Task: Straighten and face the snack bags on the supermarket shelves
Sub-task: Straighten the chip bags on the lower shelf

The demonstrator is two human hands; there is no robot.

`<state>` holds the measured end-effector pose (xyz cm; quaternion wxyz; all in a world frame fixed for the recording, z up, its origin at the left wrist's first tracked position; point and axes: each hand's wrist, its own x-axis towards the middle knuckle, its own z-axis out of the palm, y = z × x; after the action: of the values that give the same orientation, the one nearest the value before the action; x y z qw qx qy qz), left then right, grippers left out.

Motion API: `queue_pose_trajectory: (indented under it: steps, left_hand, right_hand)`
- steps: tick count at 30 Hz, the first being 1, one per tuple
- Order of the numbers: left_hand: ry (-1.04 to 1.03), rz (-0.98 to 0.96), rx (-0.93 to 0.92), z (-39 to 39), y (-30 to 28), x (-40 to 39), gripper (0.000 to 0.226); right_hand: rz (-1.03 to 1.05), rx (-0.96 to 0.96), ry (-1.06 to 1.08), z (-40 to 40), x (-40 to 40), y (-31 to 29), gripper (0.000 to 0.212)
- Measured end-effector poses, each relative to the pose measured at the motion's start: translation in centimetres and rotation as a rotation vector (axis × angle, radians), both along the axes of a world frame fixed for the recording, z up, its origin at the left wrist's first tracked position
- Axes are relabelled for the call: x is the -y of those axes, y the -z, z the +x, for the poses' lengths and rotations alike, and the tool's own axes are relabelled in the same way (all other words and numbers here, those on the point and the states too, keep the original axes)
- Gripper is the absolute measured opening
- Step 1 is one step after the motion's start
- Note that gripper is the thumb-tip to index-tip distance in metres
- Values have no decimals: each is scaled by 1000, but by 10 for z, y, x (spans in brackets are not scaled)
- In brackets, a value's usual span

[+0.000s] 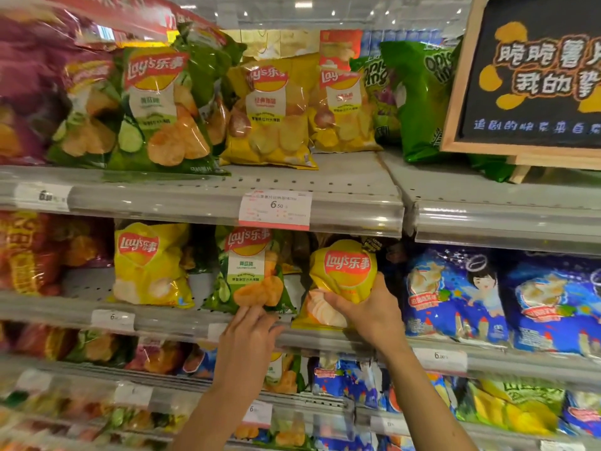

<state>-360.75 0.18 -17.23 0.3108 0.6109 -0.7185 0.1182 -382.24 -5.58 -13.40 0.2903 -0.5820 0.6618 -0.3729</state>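
Note:
On the second shelf (81,312), my right hand (367,307) grips a yellow Lay's bag (341,275) from its lower right side; the bag is crumpled and leans to the left. My left hand (250,330) touches the bottom edge of a green cucumber Lay's bag (250,271) standing beside it; whether the fingers pinch it is unclear. Another yellow Lay's bag (146,265) stands further left, facing forward. Blue snack bags (455,294) line the shelf to the right.
The top shelf (325,187) carries green and yellow Lay's bags (270,112), purple bags at far left and green bags at right. A framed chalkboard sign (533,73) stands at upper right. A price tag (274,209) hangs on the top shelf's edge. Lower shelves hold more bags.

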Motion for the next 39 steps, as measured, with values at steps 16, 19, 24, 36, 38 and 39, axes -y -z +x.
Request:
queue_pose_trajectory:
  steps: [16, 19, 24, 36, 38, 39]
  left_hand:
    - [155, -15, -230, 26, -5, 4, 15]
    - [245, -42, -366, 59, -18, 2, 16]
    - [182, -240, -531, 144, -40, 12, 12]
    - [42, 288, -867, 263, -39, 59, 115]
    - [48, 399, -897, 268, -42, 72, 115]
    - [45, 426, -913, 270, -42, 76, 113]
  right_hand:
    - [-301, -63, 227, 22, -32, -1, 98]
    - [-548, -146, 412, 55, -38, -1, 78]
    - [-713, -125, 386, 137, -35, -5, 54]
    - [-186, 212, 62, 186, -3, -5, 76]
    - [-131, 183, 40, 180, 2, -5, 87]
    - [-103, 186, 34, 179, 5, -5, 91]
